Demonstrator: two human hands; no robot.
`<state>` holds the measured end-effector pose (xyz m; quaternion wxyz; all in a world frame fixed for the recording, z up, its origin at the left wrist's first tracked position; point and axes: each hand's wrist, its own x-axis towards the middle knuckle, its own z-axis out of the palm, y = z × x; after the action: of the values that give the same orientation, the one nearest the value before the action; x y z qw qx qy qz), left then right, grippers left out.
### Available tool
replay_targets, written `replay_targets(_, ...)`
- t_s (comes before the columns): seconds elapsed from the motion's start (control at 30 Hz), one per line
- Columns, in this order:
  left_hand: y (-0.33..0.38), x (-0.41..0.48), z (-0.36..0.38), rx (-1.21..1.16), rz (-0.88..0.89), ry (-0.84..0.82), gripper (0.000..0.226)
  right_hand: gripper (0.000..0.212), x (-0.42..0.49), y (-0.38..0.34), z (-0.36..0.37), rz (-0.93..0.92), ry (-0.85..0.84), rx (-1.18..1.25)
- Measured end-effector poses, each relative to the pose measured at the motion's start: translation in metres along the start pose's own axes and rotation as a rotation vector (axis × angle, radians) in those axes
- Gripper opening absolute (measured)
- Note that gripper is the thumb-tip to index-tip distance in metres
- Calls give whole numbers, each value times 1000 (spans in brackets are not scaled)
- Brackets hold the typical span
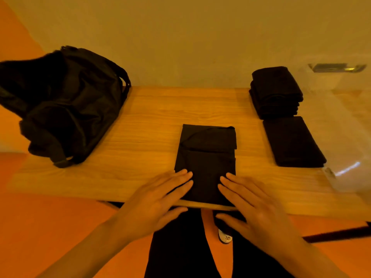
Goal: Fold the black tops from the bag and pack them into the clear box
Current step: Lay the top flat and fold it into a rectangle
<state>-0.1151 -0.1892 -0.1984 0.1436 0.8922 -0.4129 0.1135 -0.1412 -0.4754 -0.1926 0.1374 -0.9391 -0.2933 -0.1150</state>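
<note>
On black top point(204, 157), hands point(158, 199) point(259, 203) flat

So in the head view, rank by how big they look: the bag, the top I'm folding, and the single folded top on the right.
1. bag, clearly largest
2. half-folded top
3. single folded top, smallest, though the other lies partly nearer the camera

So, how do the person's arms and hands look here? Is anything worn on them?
Both are bare. The left hand and the right hand wear no glove, and no ring shows on the fingers. No watch or band is visible. The left forearm and the right forearm show no sleeve down to the picture's lower edge. No markings can be made out in this dim, warm light.
</note>
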Motion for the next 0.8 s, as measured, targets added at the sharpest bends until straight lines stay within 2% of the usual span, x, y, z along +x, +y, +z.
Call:
replay_targets(0.13, 6, -4, 14, 80, 49, 86, 44, 43, -17, 5, 11, -26, 119, 51)
replay_targets(0.3, 16, -7, 13, 161, 173, 171, 31, 36, -29, 11, 3, -129, 173, 87)
replay_targets(0.5, 19, 5, -3, -26, 171, 265, 33, 29, -26, 14, -22, -111, 114, 159)
replay_targets(0.63, 16, 23, -28, -197, 51, 313, 26, 30, -8, 21, -48, -45, 65, 310)
replay_targets(0.8, 14, 55, -61, -609, -322, 328, 27, 25, 36, 30, -83, 130, 74, 586)
